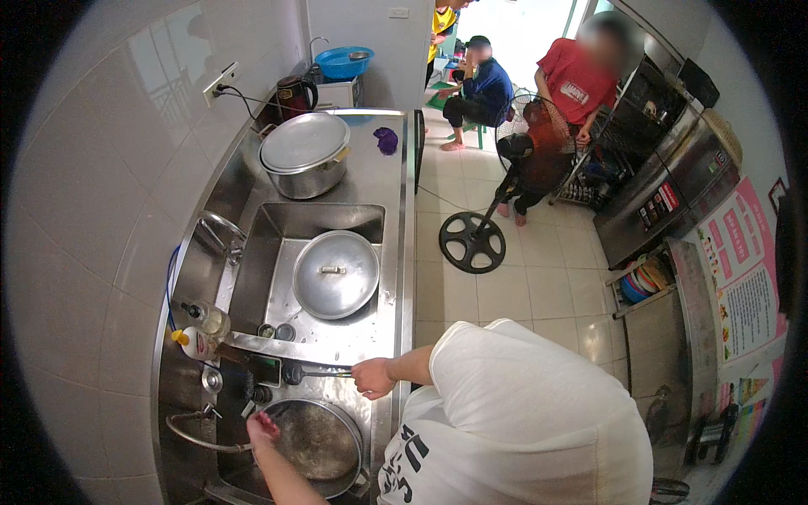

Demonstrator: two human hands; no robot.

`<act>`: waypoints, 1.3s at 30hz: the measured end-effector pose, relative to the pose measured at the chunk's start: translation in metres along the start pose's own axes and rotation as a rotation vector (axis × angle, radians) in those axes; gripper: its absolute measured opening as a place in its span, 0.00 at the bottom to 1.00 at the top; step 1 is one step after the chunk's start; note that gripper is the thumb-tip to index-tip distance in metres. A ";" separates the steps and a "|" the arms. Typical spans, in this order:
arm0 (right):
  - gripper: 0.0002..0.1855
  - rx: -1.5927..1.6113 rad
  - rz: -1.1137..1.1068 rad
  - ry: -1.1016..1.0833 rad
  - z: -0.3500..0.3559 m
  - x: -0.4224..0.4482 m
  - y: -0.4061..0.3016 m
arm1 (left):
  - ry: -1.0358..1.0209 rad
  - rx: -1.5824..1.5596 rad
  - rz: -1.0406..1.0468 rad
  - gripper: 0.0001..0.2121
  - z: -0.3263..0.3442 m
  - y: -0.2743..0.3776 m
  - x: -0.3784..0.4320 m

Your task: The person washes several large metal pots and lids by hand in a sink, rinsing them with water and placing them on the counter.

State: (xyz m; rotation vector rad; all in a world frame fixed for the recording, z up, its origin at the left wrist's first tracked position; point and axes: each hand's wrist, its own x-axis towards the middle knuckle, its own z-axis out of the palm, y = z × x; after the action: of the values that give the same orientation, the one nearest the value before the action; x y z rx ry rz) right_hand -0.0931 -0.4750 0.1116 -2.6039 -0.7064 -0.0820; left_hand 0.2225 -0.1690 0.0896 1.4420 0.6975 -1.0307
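My right hand (374,377) is closed around the handle end of a long-handled utensil, apparently a ladle (293,373) with a dark head. Its head lies over the nearer sink basin. My left hand (262,428) grips the end of a flexible metal faucet hose (211,446) at the rim of a large metal pot (315,442). A spray of water seems to come from beside the hand into the pot. The pot's inside bottom looks stained brown. By the ladle head stands a dark rectangular container (268,370); its contents cannot be made out.
In the farther basin lies a round metal lid (336,274) beside small cups (285,332). Soap bottles (211,319) stand along the wall. A lidded pot (304,180) and a purple cloth (386,141) rest on the counter. A standing fan (472,243) and several people occupy the floor beyond.
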 end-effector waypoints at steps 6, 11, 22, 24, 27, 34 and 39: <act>0.13 0.012 -0.012 -0.005 0.001 0.000 0.000 | -0.018 -0.003 0.052 0.12 -0.005 -0.018 0.001; 0.13 0.001 -0.007 0.013 0.000 -0.001 -0.001 | -0.016 -0.044 0.012 0.11 -0.009 -0.027 -0.002; 0.14 0.025 0.011 -0.020 -0.002 -0.002 -0.001 | 0.054 -0.109 0.019 0.10 -0.006 -0.029 -0.008; 0.14 0.020 0.007 -0.009 0.002 -0.003 0.001 | 0.053 -0.122 0.007 0.10 -0.005 -0.030 -0.009; 0.13 0.004 0.013 0.002 0.004 -0.005 -0.002 | -0.018 -0.080 0.026 0.11 -0.003 -0.037 -0.006; 0.13 -0.043 0.152 -0.100 0.002 0.009 -0.014 | 0.032 -0.154 0.023 0.11 -0.016 -0.041 -0.004; 0.11 -0.041 0.371 -0.115 0.019 0.021 -0.023 | 0.057 -0.159 0.075 0.11 -0.014 -0.043 -0.014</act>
State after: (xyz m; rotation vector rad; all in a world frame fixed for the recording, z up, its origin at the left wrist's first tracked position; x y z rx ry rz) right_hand -0.0878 -0.4392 0.1069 -2.7491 -0.2510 0.1684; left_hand 0.1811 -0.1469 0.0819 1.3535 0.7443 -0.8597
